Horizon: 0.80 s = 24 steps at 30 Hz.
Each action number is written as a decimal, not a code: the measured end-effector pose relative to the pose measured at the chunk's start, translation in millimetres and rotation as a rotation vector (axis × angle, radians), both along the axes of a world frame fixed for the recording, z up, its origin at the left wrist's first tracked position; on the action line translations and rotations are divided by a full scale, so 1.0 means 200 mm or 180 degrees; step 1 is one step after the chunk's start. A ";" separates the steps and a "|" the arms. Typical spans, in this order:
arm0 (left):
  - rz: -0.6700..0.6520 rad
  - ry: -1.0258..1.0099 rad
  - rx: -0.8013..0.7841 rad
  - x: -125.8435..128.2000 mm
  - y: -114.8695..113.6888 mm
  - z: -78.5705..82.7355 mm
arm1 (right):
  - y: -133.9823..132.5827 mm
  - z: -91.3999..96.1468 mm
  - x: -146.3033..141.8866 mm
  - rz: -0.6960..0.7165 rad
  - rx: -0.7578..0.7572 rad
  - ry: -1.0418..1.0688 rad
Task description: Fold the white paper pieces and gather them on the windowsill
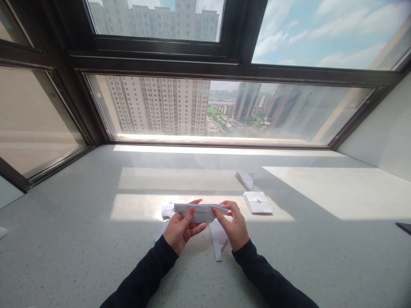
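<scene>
A folded piece of white paper [197, 209] is held level between both hands, above the speckled white sill. My left hand [180, 231] grips its left part, thumb on the near face and fingers behind and below. My right hand [236, 224] pinches its right end between thumb and fingers. Under and behind the hands lie more white folded papers: one piece [167, 209] by my left fingers, and a tapering piece [218, 244] below my right thumb. The hands partly cover these, so their full shapes are hidden.
Right of the hands, a stack of square folded papers [258, 202] lies on the sill [96, 248], with pointed folded papers [245, 179] behind it. A dark flat object [403, 227] sits at the far right edge. Dark-framed windows [205, 70] rise behind the sill.
</scene>
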<state>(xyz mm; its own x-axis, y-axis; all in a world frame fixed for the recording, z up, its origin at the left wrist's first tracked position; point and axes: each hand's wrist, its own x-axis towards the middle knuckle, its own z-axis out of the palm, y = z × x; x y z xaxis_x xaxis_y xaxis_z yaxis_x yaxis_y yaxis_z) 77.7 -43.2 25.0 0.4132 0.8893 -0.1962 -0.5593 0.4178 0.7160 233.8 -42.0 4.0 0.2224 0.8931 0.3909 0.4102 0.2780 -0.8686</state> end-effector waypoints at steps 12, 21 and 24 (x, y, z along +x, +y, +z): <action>0.0058 0.0039 0.0135 -0.01 0.01 -0.01 | 0.02 -0.01 0.00 0.0352 -0.0369 0.0806; 0.0192 0.0234 0.0198 -0.01 -0.01 0.01 | 0.04 -0.01 0.01 0.0867 -0.0515 0.1575; 0.0185 0.0284 0.0145 0.00 -0.01 0.00 | 0.04 -0.01 0.01 0.0879 -0.0541 0.1461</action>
<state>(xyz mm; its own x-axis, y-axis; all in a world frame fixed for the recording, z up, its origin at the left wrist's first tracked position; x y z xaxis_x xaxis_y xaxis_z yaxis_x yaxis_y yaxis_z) 77.6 -44.9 24.9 0.3434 0.9200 -0.1888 -0.5148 0.3525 0.7815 234.9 -34.8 2.2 0.0849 0.9843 0.1547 -0.0887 0.1621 -0.9828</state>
